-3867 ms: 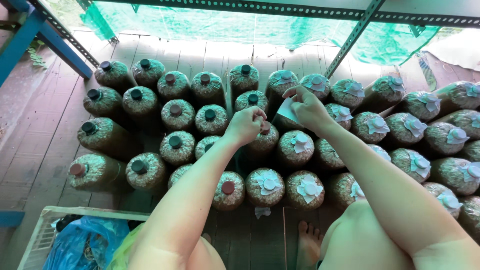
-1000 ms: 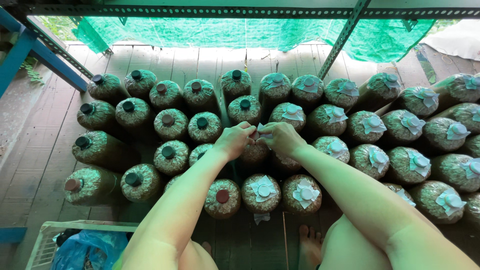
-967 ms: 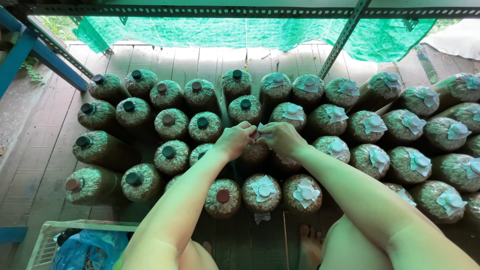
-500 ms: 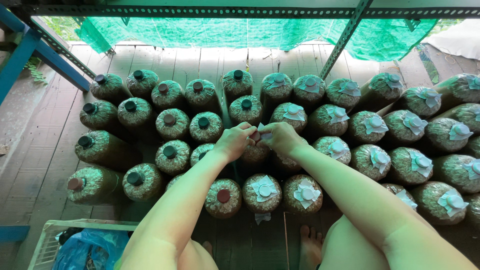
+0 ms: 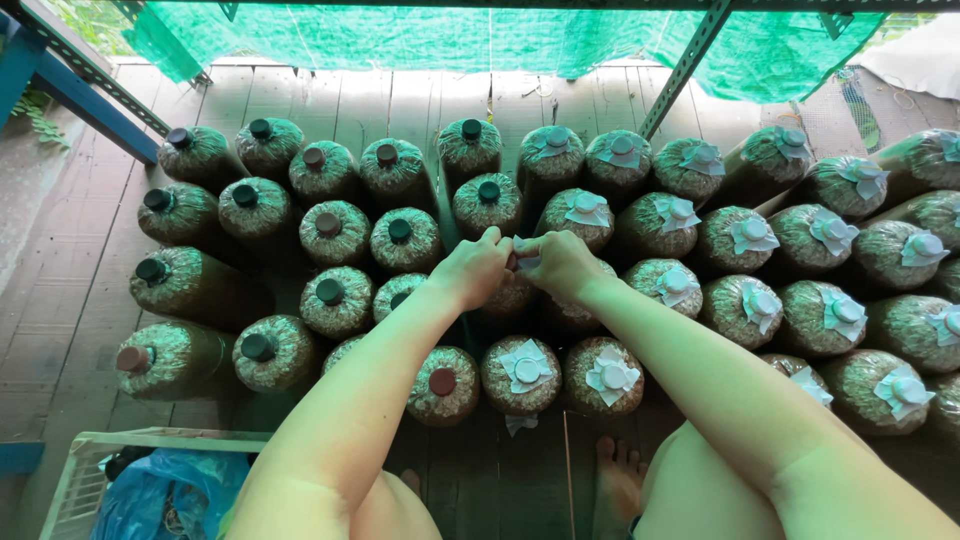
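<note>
Small white paper square (image 5: 527,254): pinched between both hands, over the neck of a speckled brown substrate-filled plastic bag (image 5: 510,296). Bag stands upright among its neighbours in the middle row, top hidden by fingers.

Both bare arms reach forward, the left hand (image 5: 473,270) and right hand (image 5: 560,263) meeting with fingers pinched together.

both hands are meeting at frame centre: left hand (image 5: 472,268) and right hand (image 5: 560,262) are pinching a white paper (image 5: 526,252) over a bag (image 5: 510,296). capped bags (image 5: 338,300) are lying left, paper-covered bags (image 5: 752,310) right, a crate (image 5: 70,480) lower left.
</note>
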